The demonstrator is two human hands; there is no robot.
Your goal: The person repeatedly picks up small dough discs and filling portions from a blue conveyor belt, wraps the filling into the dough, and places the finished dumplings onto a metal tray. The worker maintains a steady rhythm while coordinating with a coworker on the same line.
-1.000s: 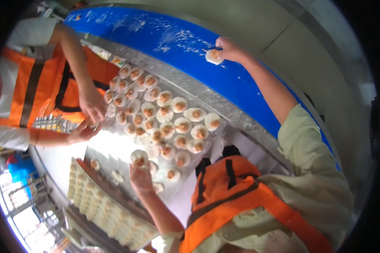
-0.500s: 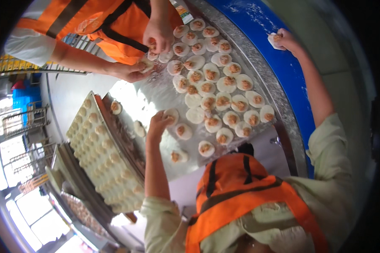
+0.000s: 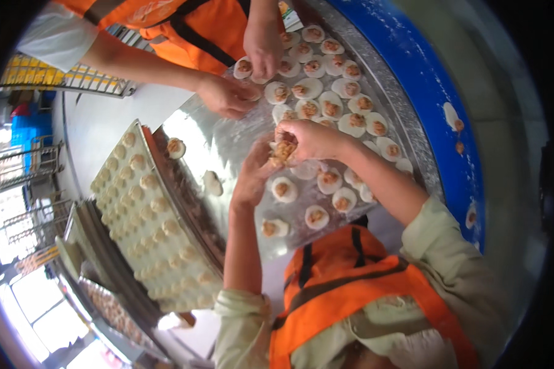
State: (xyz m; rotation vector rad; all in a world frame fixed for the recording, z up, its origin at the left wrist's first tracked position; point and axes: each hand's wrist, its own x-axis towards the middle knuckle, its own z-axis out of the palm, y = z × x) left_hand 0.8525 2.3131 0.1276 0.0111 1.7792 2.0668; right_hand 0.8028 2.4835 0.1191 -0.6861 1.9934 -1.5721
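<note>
Over the steel table, my left hand [image 3: 256,174] and my right hand [image 3: 317,140] meet. Between their fingers is a dough round with crumbly orange-brown filling [image 3: 284,152], partly hidden by the fingers. Both hands are closed around it, the right from above and the left from the side. Close by lie flat dough rounds topped with the same filling, such as one dough round [image 3: 284,189] just below my hands. Several more spread across the table to the right and far side, some hidden under my right forearm.
Across the table, a co-worker's two hands [image 3: 228,97] work at the dough rounds. A blue conveyor belt [image 3: 412,74] curves along the right, carrying a few pieces. Left stands a tray [image 3: 143,270] with rows of shaped dough pieces, above stacked trays. A folded dough piece [image 3: 213,183] lies nearby.
My right hand has come from the blue belt to my left hand, bringing a filled dough round. My left hand has shifted slightly right and away from me. The co-worker's hands have moved right.
</note>
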